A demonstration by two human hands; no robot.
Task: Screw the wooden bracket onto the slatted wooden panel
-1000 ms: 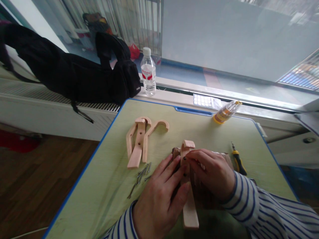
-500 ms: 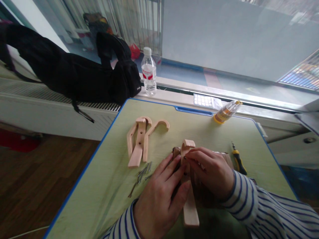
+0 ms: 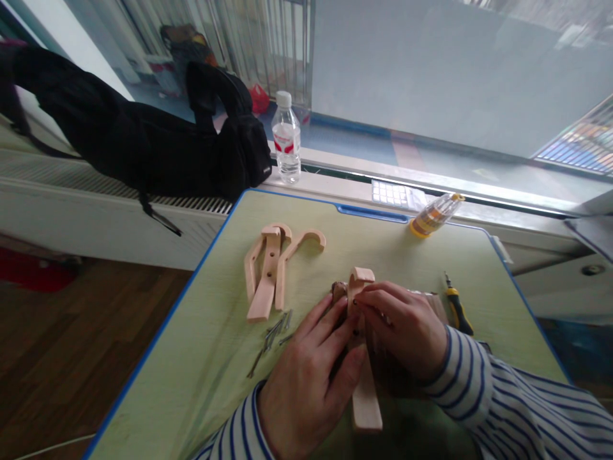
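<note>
A pale wooden hook piece lies lengthwise over a darker wooden board near the table's front edge. My left hand rests on it from the left, fingers flat against the wood and thumb pressed to its side. My right hand is curled over its curved top end, fingertips pinched on the piece near a small dark spot; I cannot make out anything between them. To the left lie three more wooden hooks and several loose screws.
The green table has a blue rim. A yellow-handled screwdriver lies right of my hands, a case of screwdriver bits at the back edge. On the sill stand a water bottle and a black bag.
</note>
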